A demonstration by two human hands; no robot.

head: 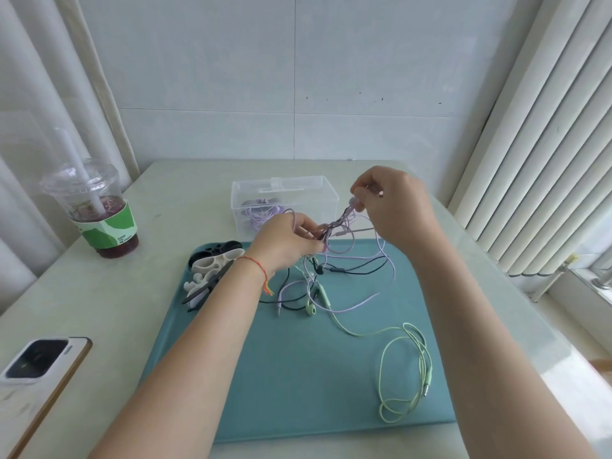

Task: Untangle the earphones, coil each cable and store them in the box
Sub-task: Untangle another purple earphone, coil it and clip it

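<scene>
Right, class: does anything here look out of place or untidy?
Yes. Purple, black and green cables are knotted, held by the left hand and right hand above the mat. The green cable sprawls loose.

A pale worktop (109, 293) with a smooth, slightly glossy stone-like surface. On it lies a teal mat (298, 376), matt and soft-looking, like rubber or felt. A clear box (284, 190) of glossy, see-through plastic. Thin earphone cables in a smooth rubbery coating: lilac cable (361, 301), pale green cable (397, 366), black cable (361, 268). The green cable's plug (427, 389) has a shiny metal tip. A clear plastic cup (89, 207) with a glossy domed lid and a printed paper sleeve (109, 230). A phone (36, 366) with a smooth white back and glossy dark camera glass. Ribbed matt blinds (543, 127). Glossy wall tiles (205, 61).
</scene>
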